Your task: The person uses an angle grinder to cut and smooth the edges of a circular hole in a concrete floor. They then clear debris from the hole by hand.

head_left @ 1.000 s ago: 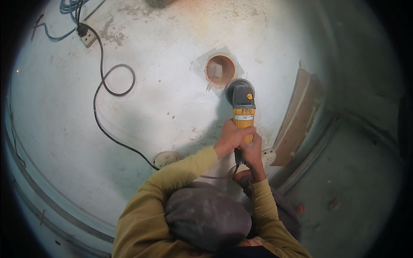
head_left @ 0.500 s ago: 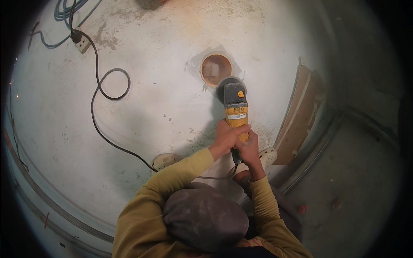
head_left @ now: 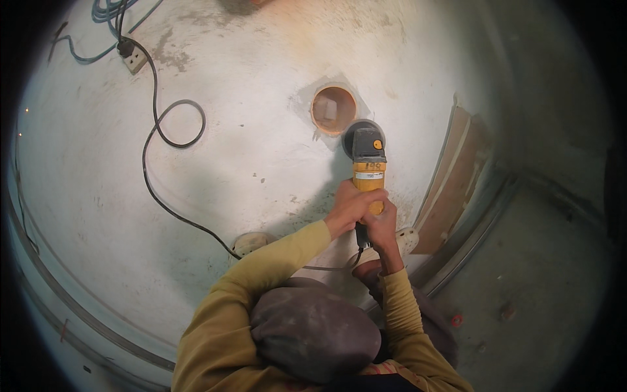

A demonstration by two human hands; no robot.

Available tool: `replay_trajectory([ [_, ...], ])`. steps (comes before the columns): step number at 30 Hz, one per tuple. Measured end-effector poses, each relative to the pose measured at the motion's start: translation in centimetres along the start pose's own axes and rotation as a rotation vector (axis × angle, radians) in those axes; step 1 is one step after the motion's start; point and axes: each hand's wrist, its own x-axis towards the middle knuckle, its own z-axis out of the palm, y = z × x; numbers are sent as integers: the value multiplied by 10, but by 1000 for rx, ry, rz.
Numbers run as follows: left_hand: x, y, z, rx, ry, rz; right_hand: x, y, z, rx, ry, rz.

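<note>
The left hand [head_left: 349, 206] and right hand [head_left: 384, 225] both wrap the yellow grinder [head_left: 369, 160], probably to steady it; its disc [head_left: 360, 124] sits just beside the orange-rimmed opening [head_left: 335, 117] in the pale floor [head_left: 261, 130].

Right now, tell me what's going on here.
A person's left hand and right hand both grip a yellow-and-black angle grinder. Its disc sits at the lower-right edge of an orange-rimmed pipe opening in the floor; whether it is spinning can't be told. A black cord loops to the left.
</note>
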Motion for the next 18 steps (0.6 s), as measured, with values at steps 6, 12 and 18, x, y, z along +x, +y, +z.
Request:
replay_trajectory([
  [6, -10, 1, 7, 80, 42, 86, -7, -6, -3, 33, -18, -13],
  [12, -16, 13, -12, 4, 69, 89, 2, -4, 17, 87, -85, 27],
  [18, -14, 8, -12, -4, 65, 67, 1, -2, 13, 36, -95, 22],
])
